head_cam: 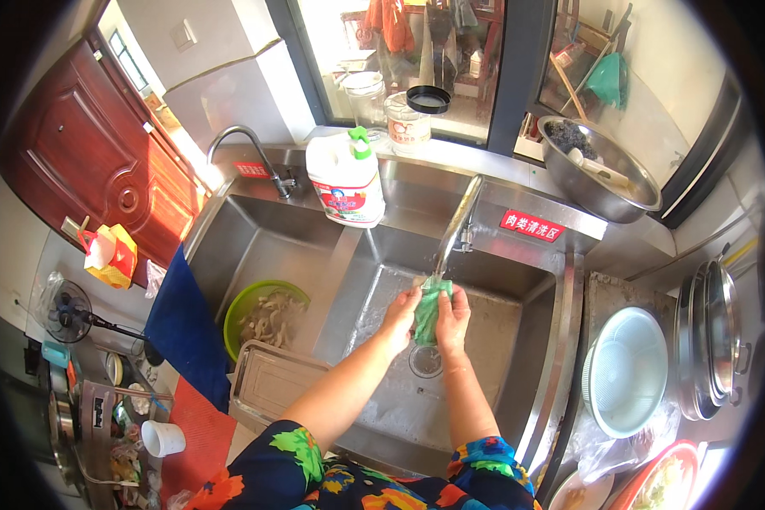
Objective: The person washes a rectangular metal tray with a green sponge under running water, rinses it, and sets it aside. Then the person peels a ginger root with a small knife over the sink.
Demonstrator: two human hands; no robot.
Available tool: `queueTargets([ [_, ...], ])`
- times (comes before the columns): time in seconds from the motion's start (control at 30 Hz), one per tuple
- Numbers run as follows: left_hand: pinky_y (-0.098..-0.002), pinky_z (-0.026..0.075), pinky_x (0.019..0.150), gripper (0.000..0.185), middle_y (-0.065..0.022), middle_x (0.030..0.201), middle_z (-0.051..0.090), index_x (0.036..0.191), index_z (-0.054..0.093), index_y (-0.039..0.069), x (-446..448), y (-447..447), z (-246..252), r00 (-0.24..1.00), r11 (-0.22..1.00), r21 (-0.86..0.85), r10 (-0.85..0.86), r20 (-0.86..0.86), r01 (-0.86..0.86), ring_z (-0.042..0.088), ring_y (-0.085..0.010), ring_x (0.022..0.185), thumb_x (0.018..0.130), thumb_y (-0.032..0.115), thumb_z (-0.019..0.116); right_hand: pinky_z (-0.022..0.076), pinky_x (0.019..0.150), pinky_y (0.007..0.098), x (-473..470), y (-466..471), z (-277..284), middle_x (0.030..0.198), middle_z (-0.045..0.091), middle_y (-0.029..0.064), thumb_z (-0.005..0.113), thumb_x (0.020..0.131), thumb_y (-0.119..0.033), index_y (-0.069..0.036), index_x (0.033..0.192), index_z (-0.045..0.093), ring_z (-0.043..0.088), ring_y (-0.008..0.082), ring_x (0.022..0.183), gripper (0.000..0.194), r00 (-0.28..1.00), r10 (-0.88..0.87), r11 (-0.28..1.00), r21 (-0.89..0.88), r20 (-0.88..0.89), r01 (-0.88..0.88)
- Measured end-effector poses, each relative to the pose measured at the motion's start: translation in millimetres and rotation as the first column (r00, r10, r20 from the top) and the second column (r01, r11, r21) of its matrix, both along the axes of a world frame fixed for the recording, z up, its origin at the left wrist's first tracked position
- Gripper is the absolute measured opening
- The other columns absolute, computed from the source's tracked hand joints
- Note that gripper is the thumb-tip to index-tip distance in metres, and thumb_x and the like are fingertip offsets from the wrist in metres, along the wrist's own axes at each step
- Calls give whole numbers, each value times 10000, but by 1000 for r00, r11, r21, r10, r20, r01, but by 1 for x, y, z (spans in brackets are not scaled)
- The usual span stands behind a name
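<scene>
Both hands grip a green cloth (428,313) under the right-hand faucet (457,220), above the right basin of a stainless steel sink (382,408). My left hand (403,319) has the cloth's left side, and my right hand (452,319) its right side, thumb on top. Water appears to run from the spout onto the cloth. Below the hands a round drain (425,361) shows in the basin floor. In the left basin stands a green bowl (233,319) holding pale pieces of food (271,319) that I cannot identify.
A large white detergent bottle (344,182) stands on the sink ledge behind the basins. A rectangular metal tray (277,382) lies at the left basin's front. To the right are a pale blue colander (625,373) and a steel bowl (602,185) with utensils. Another faucet (248,137) rises at back left.
</scene>
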State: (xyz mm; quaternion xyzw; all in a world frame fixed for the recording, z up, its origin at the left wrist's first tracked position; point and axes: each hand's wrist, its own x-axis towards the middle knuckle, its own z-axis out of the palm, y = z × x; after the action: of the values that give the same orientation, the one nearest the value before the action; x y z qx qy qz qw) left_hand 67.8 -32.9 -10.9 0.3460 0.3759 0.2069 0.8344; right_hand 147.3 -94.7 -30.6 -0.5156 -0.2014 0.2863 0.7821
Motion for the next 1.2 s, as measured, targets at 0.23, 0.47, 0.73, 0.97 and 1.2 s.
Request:
queueTargets([
  [0.23,-301,449,729,425,-32,866,567,987,561,66,-5,14,-29,985,997,-73,6,172,7,536,-142,800,900,463,436,424,664,416,-46,-6,26,781,539,171,583,795,-140,-15,864,501,527,350,719,165,696,-104,968,-89,711,235],
  [0.47,-292,430,858,489,-79,1090,569,1101,536,2,4,7,0,987,966,258,26,-158,16,526,-157,994,899,439,448,451,605,391,-3,17,14,716,582,194,538,843,-220,-24,836,501,568,327,629,200,917,-166,930,-253,363,269],
  [0.73,-268,433,791,510,-62,1049,587,1155,539,37,-8,8,20,985,975,199,-63,-162,95,538,-140,912,882,463,475,426,595,396,13,21,-32,678,552,181,539,854,-201,-28,829,499,541,322,624,179,905,-134,858,-410,404,310],
  [0.97,-260,447,666,267,-46,907,611,1017,553,82,-37,48,2,993,908,414,-23,-117,69,572,-109,809,854,291,588,375,618,239,37,-1,-5,730,470,22,623,814,-149,-23,718,516,429,115,674,191,924,-94,986,-93,370,138],
  [1.2,-252,467,642,278,-24,853,577,897,531,62,-19,38,32,976,790,604,31,-218,110,549,-111,768,675,17,693,368,611,197,61,-8,27,771,490,-18,566,877,-150,-44,834,557,454,77,682,115,912,133,985,-156,387,-77],
])
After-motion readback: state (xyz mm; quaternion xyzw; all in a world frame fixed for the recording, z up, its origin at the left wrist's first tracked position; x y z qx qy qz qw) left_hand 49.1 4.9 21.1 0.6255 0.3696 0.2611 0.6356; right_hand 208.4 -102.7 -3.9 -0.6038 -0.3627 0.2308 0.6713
